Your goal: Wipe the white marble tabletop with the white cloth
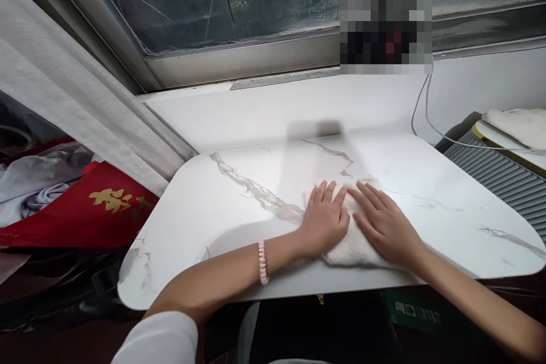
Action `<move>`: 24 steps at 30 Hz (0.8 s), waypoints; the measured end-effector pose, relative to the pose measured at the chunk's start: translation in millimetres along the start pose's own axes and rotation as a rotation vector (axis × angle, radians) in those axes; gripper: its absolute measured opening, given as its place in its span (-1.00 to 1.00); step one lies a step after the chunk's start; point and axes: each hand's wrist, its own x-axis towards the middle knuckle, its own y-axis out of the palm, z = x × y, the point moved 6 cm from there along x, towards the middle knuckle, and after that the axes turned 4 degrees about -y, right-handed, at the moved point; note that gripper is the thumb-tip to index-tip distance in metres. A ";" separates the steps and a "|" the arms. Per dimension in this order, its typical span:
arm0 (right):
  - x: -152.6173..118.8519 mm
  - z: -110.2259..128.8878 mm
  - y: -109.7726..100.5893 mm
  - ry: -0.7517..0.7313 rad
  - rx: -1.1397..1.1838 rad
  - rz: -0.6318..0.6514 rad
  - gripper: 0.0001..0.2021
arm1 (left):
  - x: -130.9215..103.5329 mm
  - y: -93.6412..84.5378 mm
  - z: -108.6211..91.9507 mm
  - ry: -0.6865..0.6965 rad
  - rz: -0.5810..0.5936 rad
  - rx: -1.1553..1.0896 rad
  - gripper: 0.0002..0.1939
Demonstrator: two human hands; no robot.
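A white fluffy cloth (354,244) lies flat on the white marble-patterned table (179,222), close to its front edge. My left hand (326,219) rests palm down on the cloth's left part, fingers slightly spread and pointing away from me. On the right part of the cloth, my right hand (386,224) presses down flat, its fingers stretched toward the upper left. The two hands nearly touch at the cloth's middle. A pink coiled band (263,261) circles my left wrist.
Behind the table is a window (247,62) with a pixelated patch on its sill. A white cable (427,108) hangs at the right, near a grey ribbed surface (482,153). A curtain (85,85) and a red bag (98,210) are at the left.
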 end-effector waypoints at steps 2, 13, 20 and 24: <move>28.1 -20.0 7.6 0.003 -0.023 0.003 -0.45 | 32.3 0.6 7.0 -0.029 -0.039 0.035 -0.47; 154.5 -105.7 33.7 0.044 -0.059 -0.017 -0.49 | 176.9 -12.2 30.4 -0.001 -0.212 0.237 -0.56; 173.4 -120.2 35.1 0.074 -0.031 -0.001 -0.50 | 201.0 -12.0 25.9 0.019 -0.256 0.366 -0.60; 164.0 -115.8 31.3 0.108 -0.029 0.048 -0.49 | 194.4 -6.5 24.6 -0.008 -0.242 0.375 -0.57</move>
